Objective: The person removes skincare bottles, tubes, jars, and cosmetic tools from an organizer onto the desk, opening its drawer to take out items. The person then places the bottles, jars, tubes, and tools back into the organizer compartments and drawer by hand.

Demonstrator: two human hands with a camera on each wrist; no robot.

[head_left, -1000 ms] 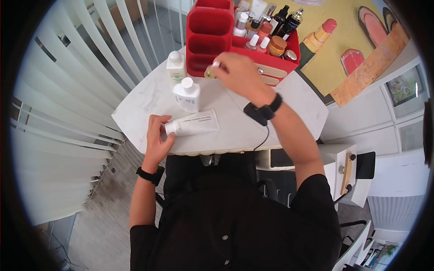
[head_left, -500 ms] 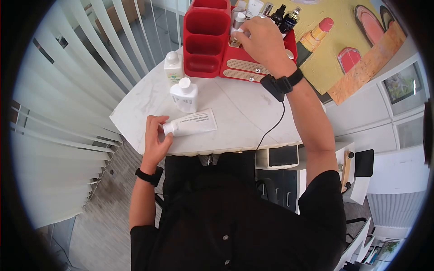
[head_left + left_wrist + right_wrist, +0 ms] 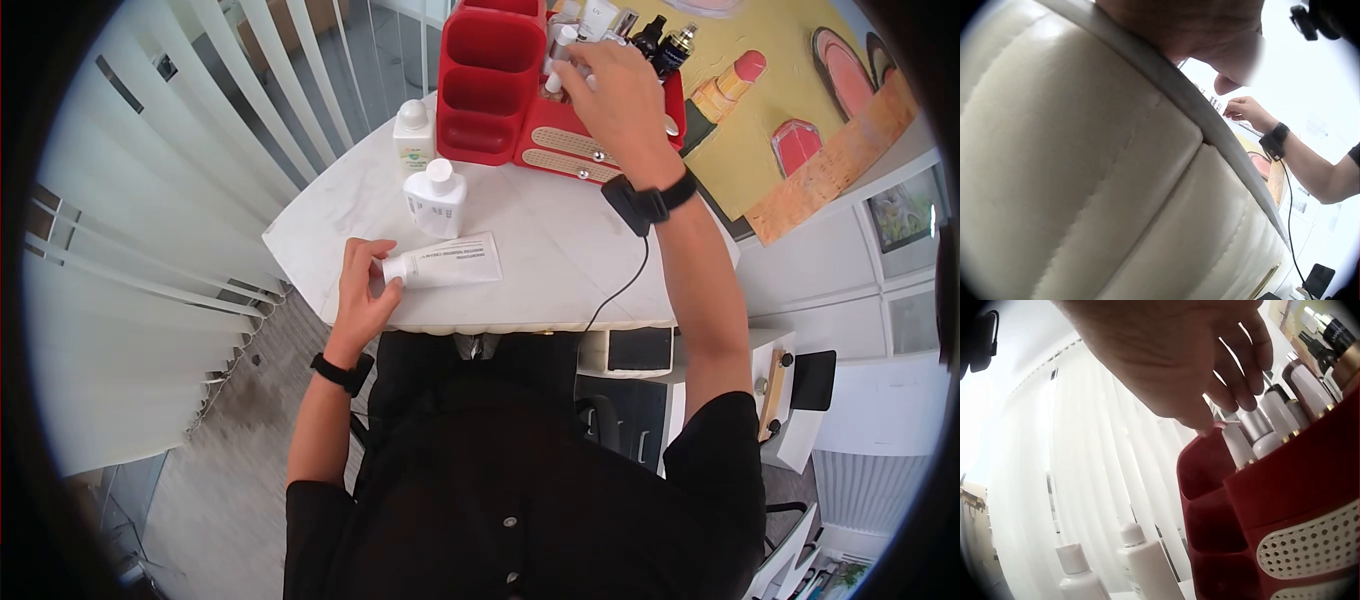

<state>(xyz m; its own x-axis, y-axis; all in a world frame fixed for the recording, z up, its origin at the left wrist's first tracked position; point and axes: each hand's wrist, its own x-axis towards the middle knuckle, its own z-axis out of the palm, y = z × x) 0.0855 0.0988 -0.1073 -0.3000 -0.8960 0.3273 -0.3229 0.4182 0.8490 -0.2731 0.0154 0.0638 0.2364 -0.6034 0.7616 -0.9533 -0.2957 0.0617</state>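
Note:
On the white marbled tabletop lies a white cream tube, its cap toward the left. My left hand holds the tube's cap end, thumb on the near side and fingers on the far side. At the red organizer, my right hand hovers with loosely bent fingers just over a small bottle's white cap. That bottle stands in the organizer among others. In the right wrist view a thin gap shows between thumb and cap. The left wrist view hides the tube.
Two white bottles, a pump-shaped one and a flat one, stand left of the organizer. Its drawers face me. Dark bottles fill its back right. A cable trails from the right wrist. Blinds hang at left.
My right hand has carried the small white-capped bottle from the organizer's front into its bottle section and lowered it there. The left hand stays at the tube. The head view has shifted slightly.

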